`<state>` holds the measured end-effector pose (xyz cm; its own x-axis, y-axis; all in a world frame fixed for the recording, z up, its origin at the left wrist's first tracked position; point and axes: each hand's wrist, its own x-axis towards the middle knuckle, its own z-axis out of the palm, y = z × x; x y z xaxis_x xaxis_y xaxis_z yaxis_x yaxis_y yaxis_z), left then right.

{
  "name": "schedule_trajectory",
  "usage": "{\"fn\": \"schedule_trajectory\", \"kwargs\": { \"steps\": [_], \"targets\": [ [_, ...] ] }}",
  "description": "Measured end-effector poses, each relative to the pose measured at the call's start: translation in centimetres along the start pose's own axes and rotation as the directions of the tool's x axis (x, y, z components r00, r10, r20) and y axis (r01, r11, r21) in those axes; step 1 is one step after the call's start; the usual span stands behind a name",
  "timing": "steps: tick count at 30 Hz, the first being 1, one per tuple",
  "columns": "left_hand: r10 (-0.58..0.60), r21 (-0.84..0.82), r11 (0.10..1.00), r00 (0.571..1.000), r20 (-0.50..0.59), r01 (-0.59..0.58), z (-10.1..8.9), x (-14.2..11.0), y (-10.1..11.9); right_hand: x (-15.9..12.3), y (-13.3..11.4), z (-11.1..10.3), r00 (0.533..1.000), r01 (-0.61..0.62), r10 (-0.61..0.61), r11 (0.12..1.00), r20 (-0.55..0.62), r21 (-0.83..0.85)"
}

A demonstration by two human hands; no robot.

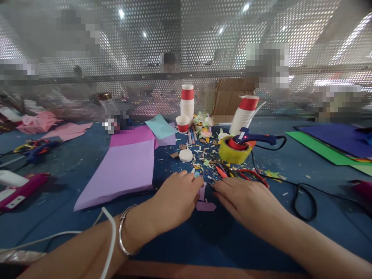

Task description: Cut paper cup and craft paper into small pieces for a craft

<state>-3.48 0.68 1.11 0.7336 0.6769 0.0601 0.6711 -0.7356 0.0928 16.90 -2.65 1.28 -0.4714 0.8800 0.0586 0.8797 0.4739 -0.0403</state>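
Observation:
My left hand (180, 197) rests on the blue table with its fingers curled and pressed together. Its fingertips meet at a narrow purple paper strip (202, 191); what they hold, if anything, is hidden. A second small purple paper piece (206, 206) lies flat just below. Opposite, my right hand (247, 197) lies palm down with fingers stretched out. A thin pointed tip (211, 185) shows by its fingertips. Scissors with red handles (256, 173) lie just beyond that hand, partly covered. A small white disc (185, 155) sits ahead of my left hand.
Yellow tape (233, 154) supports a blue glue gun (255, 138), its black cord (305, 190) looping right. Paper cup stacks (186, 102) stand behind scattered paper scraps (207, 151). A lilac sheet (124, 162) lies left, green sheets (319, 148) right. A white cable (109, 240) crosses my left forearm.

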Motion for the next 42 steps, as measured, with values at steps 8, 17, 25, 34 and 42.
{"fn": "schedule_trajectory", "kwargs": {
  "steps": [8, 17, 25, 34, 42],
  "targets": [
    [-0.007, -0.232, 0.972, 0.999, 0.039, 0.016, -0.9, -0.2, 0.1, 0.3, 0.4, 1.4, 0.988, 0.149, -0.147, 0.988, -0.046, 0.039],
    [-0.023, -0.361, 0.931, 0.998, 0.063, 0.045, -1.6, -0.2, 0.1, 0.3, 0.2, 1.1, 0.986, 0.169, -0.168, 0.984, -0.019, 0.064],
    [-0.044, -0.367, 0.929, 0.999, 0.015, 0.046, -1.5, 0.1, -0.2, 0.7, 2.0, -0.3, 0.988, 0.002, 0.041, 0.961, -0.148, 0.277],
    [-0.225, -0.356, 0.925, 0.946, -0.233, 0.132, -3.6, 0.0, -2.4, 1.0, 6.0, -1.5, 0.916, -0.336, 0.375, 0.911, -0.141, 0.239],
    [-0.122, -0.337, 0.939, 0.984, -0.128, 0.073, -2.4, 0.5, -2.2, 1.4, 5.1, -0.2, 0.976, -0.217, 0.217, 0.967, 0.016, 0.136]
  ]
}}
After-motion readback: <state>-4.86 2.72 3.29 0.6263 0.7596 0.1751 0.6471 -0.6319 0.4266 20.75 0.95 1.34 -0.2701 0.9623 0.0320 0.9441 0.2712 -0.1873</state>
